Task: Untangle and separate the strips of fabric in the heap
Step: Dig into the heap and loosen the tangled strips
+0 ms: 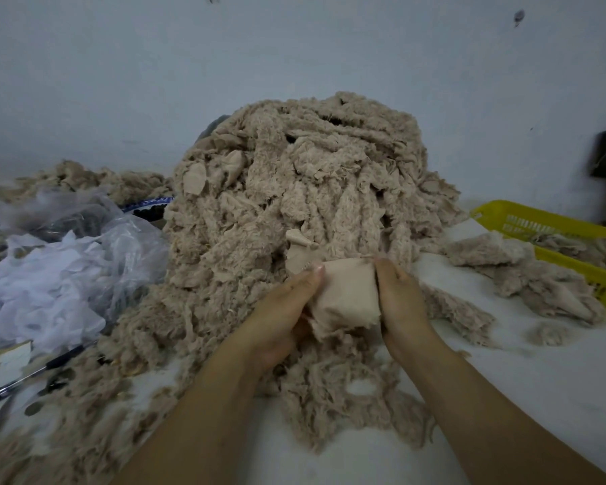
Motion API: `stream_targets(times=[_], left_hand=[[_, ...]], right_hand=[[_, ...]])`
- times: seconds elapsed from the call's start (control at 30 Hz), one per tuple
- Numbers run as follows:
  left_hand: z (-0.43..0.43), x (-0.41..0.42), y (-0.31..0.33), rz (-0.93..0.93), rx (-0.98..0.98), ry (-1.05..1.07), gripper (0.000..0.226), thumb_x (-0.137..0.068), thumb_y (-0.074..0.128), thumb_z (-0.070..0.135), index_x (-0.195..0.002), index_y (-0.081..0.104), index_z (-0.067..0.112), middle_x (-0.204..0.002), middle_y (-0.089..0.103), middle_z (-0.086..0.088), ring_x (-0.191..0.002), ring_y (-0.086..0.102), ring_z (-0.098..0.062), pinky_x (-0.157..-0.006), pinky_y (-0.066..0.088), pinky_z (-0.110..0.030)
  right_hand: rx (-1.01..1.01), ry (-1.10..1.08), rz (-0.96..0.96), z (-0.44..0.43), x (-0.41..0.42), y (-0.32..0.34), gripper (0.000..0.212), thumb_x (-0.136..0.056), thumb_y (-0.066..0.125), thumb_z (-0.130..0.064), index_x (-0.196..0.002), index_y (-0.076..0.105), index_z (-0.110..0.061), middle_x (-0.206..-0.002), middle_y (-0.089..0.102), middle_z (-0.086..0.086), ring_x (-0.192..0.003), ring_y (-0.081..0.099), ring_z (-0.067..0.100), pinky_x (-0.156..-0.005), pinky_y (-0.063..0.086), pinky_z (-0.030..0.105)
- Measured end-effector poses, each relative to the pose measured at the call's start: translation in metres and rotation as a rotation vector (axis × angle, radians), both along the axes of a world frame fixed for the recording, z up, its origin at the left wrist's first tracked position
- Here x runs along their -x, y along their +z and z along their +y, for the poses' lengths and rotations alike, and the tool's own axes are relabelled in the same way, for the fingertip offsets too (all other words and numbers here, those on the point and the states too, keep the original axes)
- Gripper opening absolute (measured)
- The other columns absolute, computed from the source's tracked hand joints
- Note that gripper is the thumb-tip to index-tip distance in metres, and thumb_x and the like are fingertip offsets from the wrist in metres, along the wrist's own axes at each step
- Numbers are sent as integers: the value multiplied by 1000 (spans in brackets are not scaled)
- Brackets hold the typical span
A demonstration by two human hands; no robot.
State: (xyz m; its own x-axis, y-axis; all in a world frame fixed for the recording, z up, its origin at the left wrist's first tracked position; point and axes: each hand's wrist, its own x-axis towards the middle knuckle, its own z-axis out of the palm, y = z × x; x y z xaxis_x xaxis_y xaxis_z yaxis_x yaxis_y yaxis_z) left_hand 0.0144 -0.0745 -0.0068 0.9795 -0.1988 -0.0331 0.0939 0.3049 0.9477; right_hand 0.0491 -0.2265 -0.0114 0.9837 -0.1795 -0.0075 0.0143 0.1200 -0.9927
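One clear plastic bag [84, 239] far left, white cloth spilling out; dark pen [32, 376] below it on desk [546, 386]. Centre: tall heap [294, 190] of tangled beige fuzzy strips against pale wall, loose fluff spread round its foot. At heap's near foot, left hand [284, 309] grips left edge of smooth beige fabric piece [347, 295], fingers [312, 276] curled round it. Right hand [399, 299] grips piece's right edge, fingers curled onto cloth. Right: small pile of strips [525, 274] lying over near rim of yellow basket [574, 232].
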Motion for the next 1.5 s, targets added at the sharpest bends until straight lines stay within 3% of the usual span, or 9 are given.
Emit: stream_targets(times=[0.23,0.33,0.43,0.6,0.9,1.03,1.17,1.37,1.5], left_hand=[[-6,10,-5,-183,-604,-187,14,-93,70,28,-103,67,37,-92,72,30,-86,66,13,-69,45,-2],[-5,5,-6,-164,-451,-98,11,-100,58,16,-107,66,19,-85,75,11,-71,68,-3,-60,49,-13],[-2,3,-1,-119,-365,14,23,-104,50,24,-87,60,12,-58,54,4,-44,40,-4,-43,33,-13],[0,2,6,-129,-328,103,39,-99,53,36,-64,54,17,-50,37,11,-44,29,-4,-44,27,-14],[22,-4,14,-174,73,338,46,-98,48,21,-53,43,22,-49,30,8,-42,22,-8,-41,24,-20],[20,-8,5,-100,-363,520,72,-101,38,56,-42,54,17,-54,58,1,-50,50,-15,-58,39,-26],[12,-9,-8,-261,-719,338,84,-97,18,71,-60,77,24,-78,75,13,-78,66,4,-79,42,-23],[15,-12,-6,35,-120,41,60,-86,51,68,-111,76,20,-118,73,-7,-112,68,-19,-92,55,-32],[20,-12,1,132,109,19,46,-79,72,41,-113,75,9,-110,73,-13,-95,73,-21,-75,59,-28]], right_hand=[[-12,-84,-42,-4,-4,-1,46,-103,43,-43,-95,66,-5,-95,67,25,-86,67,34,-80,56,51],[-67,-137,-25,-10,-11,-2,41,-104,41,-43,-97,64,-11,-90,66,14,-82,64,27,-68,53,39],[-125,-201,2,-17,-17,-4,35,-105,39,-41,-108,60,-13,-88,58,5,-79,56,22,-63,46,34],[-146,-286,1,-19,-23,-9,46,-106,34,-42,-134,53,-10,-112,56,5,-106,55,27,-97,48,46],[-231,-421,84,-37,-32,-8,36,-105,36,-40,-120,58,-16,-116,60,9,-96,59,26,-75,48,35],[-158,-275,29,-27,-27,-6,30,-103,40,-45,-107,60,-23,-97,61,1,-88,60,22,-73,50,36],[144,-107,-266,-10,-8,-2,33,-100,47,-38,-68,53,-36,-60,46,-16,-57,42,3,-52,35,19],[357,421,-458,10,22,4,25,-95,56,-22,-71,58,-27,-60,50,-18,-53,42,-3,-50,34,10],[595,743,-489,29,31,-12,18,-83,54,-43,-72,58,-29,-65,55,-20,-59,47,-4,-56,37,12]])
